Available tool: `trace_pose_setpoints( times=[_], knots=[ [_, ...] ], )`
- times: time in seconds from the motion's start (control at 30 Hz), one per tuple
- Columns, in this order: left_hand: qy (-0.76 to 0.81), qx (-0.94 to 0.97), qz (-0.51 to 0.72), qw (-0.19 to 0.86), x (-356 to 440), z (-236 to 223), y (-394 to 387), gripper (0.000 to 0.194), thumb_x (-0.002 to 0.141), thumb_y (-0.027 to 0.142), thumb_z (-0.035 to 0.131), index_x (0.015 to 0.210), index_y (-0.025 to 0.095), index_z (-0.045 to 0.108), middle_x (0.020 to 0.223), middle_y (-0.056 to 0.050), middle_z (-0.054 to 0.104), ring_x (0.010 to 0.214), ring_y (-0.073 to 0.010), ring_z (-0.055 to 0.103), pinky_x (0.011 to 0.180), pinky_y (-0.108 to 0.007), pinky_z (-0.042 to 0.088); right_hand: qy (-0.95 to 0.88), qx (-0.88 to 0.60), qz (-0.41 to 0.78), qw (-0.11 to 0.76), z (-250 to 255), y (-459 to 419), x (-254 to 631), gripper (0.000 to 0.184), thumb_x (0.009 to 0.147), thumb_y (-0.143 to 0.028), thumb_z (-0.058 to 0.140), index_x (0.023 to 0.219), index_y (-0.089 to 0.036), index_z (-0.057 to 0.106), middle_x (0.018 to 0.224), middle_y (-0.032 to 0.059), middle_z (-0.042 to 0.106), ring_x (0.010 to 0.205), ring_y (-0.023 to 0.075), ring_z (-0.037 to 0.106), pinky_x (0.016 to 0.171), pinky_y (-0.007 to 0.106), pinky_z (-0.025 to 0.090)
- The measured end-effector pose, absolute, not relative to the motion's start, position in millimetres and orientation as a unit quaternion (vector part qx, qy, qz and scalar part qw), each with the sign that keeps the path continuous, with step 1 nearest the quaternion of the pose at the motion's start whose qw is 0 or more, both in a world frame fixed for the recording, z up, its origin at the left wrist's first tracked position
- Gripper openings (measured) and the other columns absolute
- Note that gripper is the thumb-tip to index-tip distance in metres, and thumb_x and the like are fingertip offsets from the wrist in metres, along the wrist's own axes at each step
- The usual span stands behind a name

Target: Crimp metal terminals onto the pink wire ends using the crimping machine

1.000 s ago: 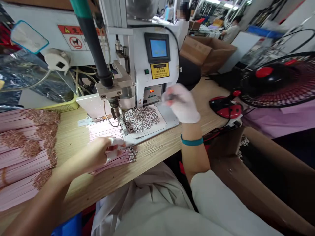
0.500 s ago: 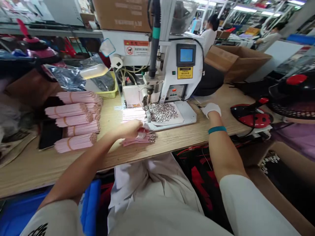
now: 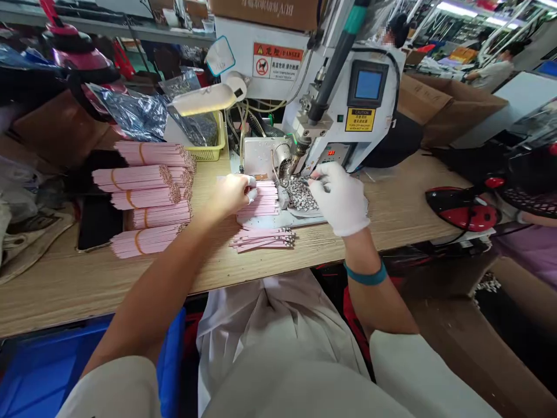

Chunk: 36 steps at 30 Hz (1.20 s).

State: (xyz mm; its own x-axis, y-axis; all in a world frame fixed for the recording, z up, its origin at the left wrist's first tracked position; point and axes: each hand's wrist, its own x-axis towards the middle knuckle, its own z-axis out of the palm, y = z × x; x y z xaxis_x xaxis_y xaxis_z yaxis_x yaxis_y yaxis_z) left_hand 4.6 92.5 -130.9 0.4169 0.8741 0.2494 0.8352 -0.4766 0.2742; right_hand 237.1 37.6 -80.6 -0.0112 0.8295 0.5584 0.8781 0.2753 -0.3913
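My left hand point(image 3: 235, 194), with white covers on its fingertips, is closed at the left ends of a row of pink wires point(image 3: 265, 200) on the soldering machine's base. My right hand point(image 3: 342, 200), in a white glove, pinches a thin dark tool that looks like tweezers, mostly hidden by the fingers. It hovers at the right side of a heap of small metal connectors point(image 3: 300, 194). The machine's slanted head point(image 3: 302, 142) reaches down just above this heap. In front of the base lies a loose bunch of pink wires with metal ends point(image 3: 263, 238).
Banded bundles of pink wires point(image 3: 145, 197) are stacked on the left of the wooden table point(image 3: 209, 273). Behind them stands a yellow basket point(image 3: 209, 152). A red and black fan base point(image 3: 463, 209) is at the right. An open cardboard box point(image 3: 452, 110) sits behind the machine; another person works farther back.
My right hand went down to the table right of the machine, then came back left to the connector heap. My left hand moved from the front bunch up to the wire row. The view swung left.
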Motion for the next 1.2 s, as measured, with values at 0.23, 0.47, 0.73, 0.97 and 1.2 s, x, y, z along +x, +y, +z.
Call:
trace_pose_setpoints(
  times=[0.23, 0.47, 0.73, 0.97, 1.2],
  knots=[
    [0.513, 0.838, 0.171, 0.064, 2.6, -134.5, 94.7, 0.025, 0.079, 0.029, 0.048, 0.079, 0.016, 0.070, 0.077, -0.008, 0.070, 0.066, -0.0190, 0.057, 0.054, -0.029, 0.029, -0.722, -0.590, -0.004, 0.361, -88.9, 52.8, 222.2, 0.013, 0.079, -0.015, 0.054, 0.090, -0.019, 0.060, 0.080, 0.0043, 0.067, 0.071, 0.0187, 0.062, 0.066, 0.030, 0.045],
    [0.530, 0.826, 0.179, 0.068, 0.9, -134.8, 94.9, 0.023, 0.078, 0.030, 0.051, 0.077, 0.017, 0.070, 0.072, -0.008, 0.067, 0.065, -0.0206, 0.057, 0.056, -0.029, 0.031, -0.705, -0.597, 0.119, 0.364, -89.8, 47.3, 225.8, 0.007, 0.078, -0.022, 0.058, 0.085, -0.020, 0.057, 0.073, 0.0025, 0.062, 0.065, 0.0171, 0.058, 0.059, 0.029, 0.044],
    [0.594, 0.776, 0.203, 0.057, -5.2, -134.3, 98.3, 0.024, 0.078, 0.029, 0.051, 0.086, 0.017, 0.070, 0.075, -0.010, 0.067, 0.069, -0.0234, 0.059, 0.058, -0.030, 0.034, -0.631, -0.526, 0.340, 0.458, -99.9, 57.9, 234.1, 0.013, 0.079, -0.025, 0.060, 0.082, -0.023, 0.047, 0.057, -0.0051, 0.041, 0.040, 0.0082, 0.033, 0.037, 0.023, 0.023],
    [0.566, 0.790, 0.224, 0.074, -5.6, -136.0, 100.5, 0.021, 0.077, 0.028, 0.052, 0.080, 0.015, 0.069, 0.070, -0.008, 0.065, 0.064, -0.0197, 0.054, 0.058, -0.029, 0.033, -0.564, -0.493, 0.444, 0.492, -103.5, 58.2, 239.3, 0.018, 0.075, -0.022, 0.065, 0.080, -0.022, 0.048, 0.054, -0.0076, 0.035, 0.036, 0.0046, 0.027, 0.033, 0.021, 0.015],
    [0.446, 0.845, 0.261, 0.137, -4.4, -137.7, 102.1, 0.022, 0.073, 0.020, 0.055, 0.086, 0.015, 0.072, 0.077, -0.005, 0.064, 0.068, -0.0161, 0.054, 0.064, -0.027, 0.039, -0.544, -0.472, 0.479, 0.501, -103.8, 56.2, 247.5, 0.018, 0.073, -0.021, 0.067, 0.079, -0.020, 0.051, 0.057, -0.0076, 0.036, 0.035, 0.0023, 0.023, 0.031, 0.021, 0.010]
  ],
)
